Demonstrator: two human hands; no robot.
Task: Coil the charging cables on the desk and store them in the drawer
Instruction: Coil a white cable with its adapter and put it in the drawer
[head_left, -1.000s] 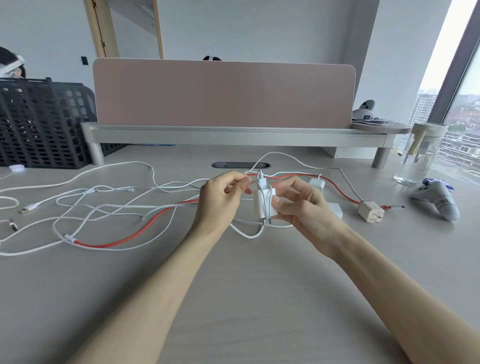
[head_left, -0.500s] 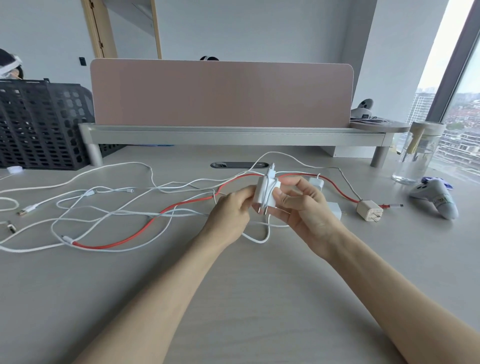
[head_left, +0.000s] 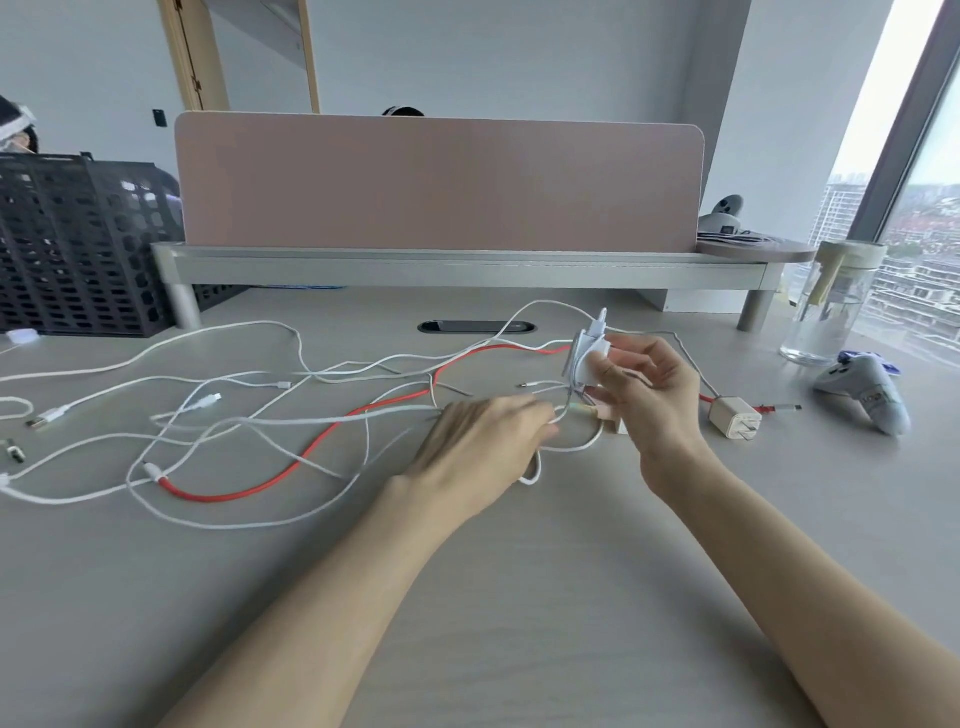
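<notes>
My right hand (head_left: 641, 395) holds a white charger block (head_left: 586, 358) upright above the desk, with white cable turns wound round it. My left hand (head_left: 480, 441) is lower and to the left, blurred, pinching the loose white cable (head_left: 566, 447) that loops down from the block. A red cable (head_left: 311, 452) and several white cables (head_left: 223, 415) lie tangled across the desk to the left. A cream plug adapter (head_left: 733, 417) lies to the right of my right hand. No drawer is in view.
A pink divider (head_left: 436, 182) on a grey shelf (head_left: 467, 267) closes the back. A black mesh crate (head_left: 78, 244) stands back left. A clear jar (head_left: 831, 301) and a grey game controller (head_left: 867, 395) sit at the right. A cable slot (head_left: 475, 326) is in the desk.
My left hand has dropped down and left from the block, pulling the white cable. My right hand has tilted the charger block and moved it slightly right.
</notes>
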